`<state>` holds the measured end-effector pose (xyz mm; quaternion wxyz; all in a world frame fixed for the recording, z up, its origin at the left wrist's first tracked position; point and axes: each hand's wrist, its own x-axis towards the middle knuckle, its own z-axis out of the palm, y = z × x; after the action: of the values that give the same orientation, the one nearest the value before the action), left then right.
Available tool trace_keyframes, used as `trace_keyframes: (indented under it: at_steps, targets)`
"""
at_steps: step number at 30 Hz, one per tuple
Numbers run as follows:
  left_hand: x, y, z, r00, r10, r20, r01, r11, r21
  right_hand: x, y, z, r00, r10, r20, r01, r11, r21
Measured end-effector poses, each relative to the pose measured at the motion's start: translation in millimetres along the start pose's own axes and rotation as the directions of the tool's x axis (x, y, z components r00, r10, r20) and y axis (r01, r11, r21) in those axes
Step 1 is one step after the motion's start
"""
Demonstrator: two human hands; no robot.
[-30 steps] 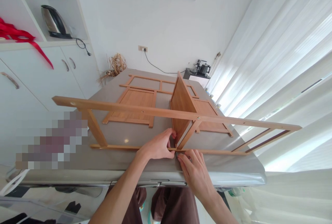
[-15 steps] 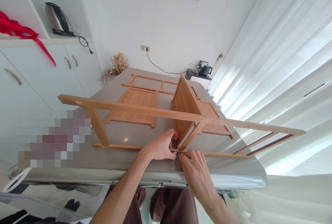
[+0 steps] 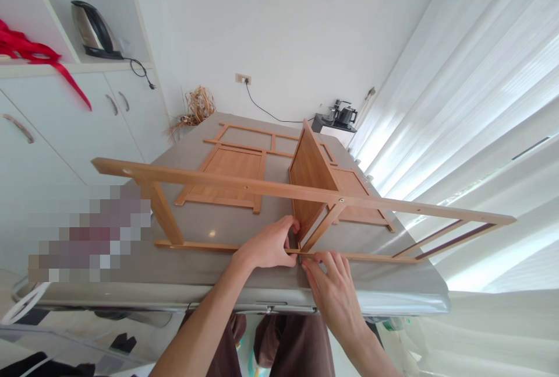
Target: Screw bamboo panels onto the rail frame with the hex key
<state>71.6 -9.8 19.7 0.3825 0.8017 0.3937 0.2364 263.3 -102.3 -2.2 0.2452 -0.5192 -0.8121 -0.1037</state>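
A ladder-like wooden frame (image 3: 209,180) stands on its long edge across the near side of the table. Behind it an upright wooden panel (image 3: 312,170) meets the frame at its middle crossbar. My left hand (image 3: 268,244) is closed round the lower rail where panel and rail join, thumb in front and fingers behind. Just to the right, my right hand (image 3: 334,281) pinches a small dark metal piece (image 3: 300,259) against the front of that rail; it looks like a screw, mostly hidden by the fingertips. A screw head (image 3: 341,200) shows in the upper rail above.
Flat on the grey table (image 3: 192,219) lie a left panel (image 3: 227,176), a right panel (image 3: 360,193) and another open frame (image 3: 248,130). A kettle (image 3: 94,30) sits in the left cabinet, and a small stand (image 3: 334,126) is beyond the table. Curtains hang at the right.
Both hands stay at the same joint, with only slight motion of the right fingers. The frame's left end sits a touch further left, along with a small shift of the whole view.
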Motion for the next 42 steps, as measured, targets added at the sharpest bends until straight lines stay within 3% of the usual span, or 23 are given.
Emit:
trace_keyframes:
  at_steps: [14, 19, 29, 42]
  targets:
    - [0.3, 1.9, 1.2, 1.0, -0.031, 0.001, 0.031, 0.999, 0.02, -1.5, 7.8, 0.3, 0.999, -0.019, 0.05, 0.012, 0.989, 0.144]
    - [1.1, 3.0, 0.4, 0.999, -0.047, 0.003, 0.047, 0.998, 0.029, -2.3, 6.4, -2.6, 0.998, -0.053, 0.035, 0.049, 0.992, 0.119]
    - [-0.9, 7.9, 1.0, 0.999, -0.042, -0.02, 0.043, 0.995, 0.086, -2.9, 5.1, 3.8, 0.998, 0.004, 0.057, -0.005, 1.0, 0.011]
    - [-0.4, 5.6, 1.7, 0.999, -0.039, -0.014, 0.04, 0.997, 0.06, 3.2, -1.2, 3.7, 0.999, -0.006, 0.046, 0.005, 1.0, 0.011]
